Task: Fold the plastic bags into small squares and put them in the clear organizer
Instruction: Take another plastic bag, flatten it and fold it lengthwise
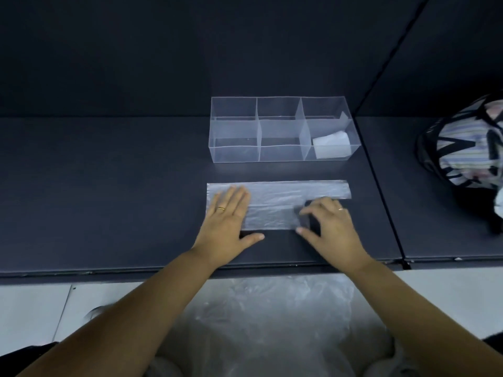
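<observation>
A clear plastic bag (275, 198) lies flat on the dark table as a long strip, folded lengthwise. My left hand (227, 223) presses flat on its left end, fingers spread. My right hand (330, 224) pinches the strip's lower right part between thumb and fingers, lifting a bit of film. Behind the strip stands the clear organizer (234, 153) with six compartments. One folded white bag (330, 148) sits in its front right compartment; the others look empty.
More loose clear plastic bags (272, 322) lie on my lap below the table's front edge. A striped bag with dark netting (468, 142) sits at the right on the neighbouring table section. A dark wall rises behind the organizer.
</observation>
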`<action>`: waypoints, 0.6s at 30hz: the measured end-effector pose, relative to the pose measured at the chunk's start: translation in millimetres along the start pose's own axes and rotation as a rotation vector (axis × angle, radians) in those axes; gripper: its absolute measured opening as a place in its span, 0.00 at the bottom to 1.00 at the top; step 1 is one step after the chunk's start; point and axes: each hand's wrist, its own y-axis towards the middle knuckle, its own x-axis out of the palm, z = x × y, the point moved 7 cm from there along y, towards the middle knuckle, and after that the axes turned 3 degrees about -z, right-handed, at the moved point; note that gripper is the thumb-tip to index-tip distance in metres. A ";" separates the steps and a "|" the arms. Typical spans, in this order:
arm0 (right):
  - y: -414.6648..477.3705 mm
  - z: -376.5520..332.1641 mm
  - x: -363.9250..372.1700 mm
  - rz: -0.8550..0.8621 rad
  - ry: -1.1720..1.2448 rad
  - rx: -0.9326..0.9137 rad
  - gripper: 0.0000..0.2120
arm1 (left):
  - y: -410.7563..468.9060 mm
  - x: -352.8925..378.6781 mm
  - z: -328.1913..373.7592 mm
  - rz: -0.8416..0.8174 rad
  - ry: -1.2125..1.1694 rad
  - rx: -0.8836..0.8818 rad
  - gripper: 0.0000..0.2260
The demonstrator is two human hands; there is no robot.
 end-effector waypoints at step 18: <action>-28.2 -16.6 -22.9 -0.145 -0.126 0.014 0.34 | -16.4 -21.9 60.2 0.180 0.004 -0.012 0.14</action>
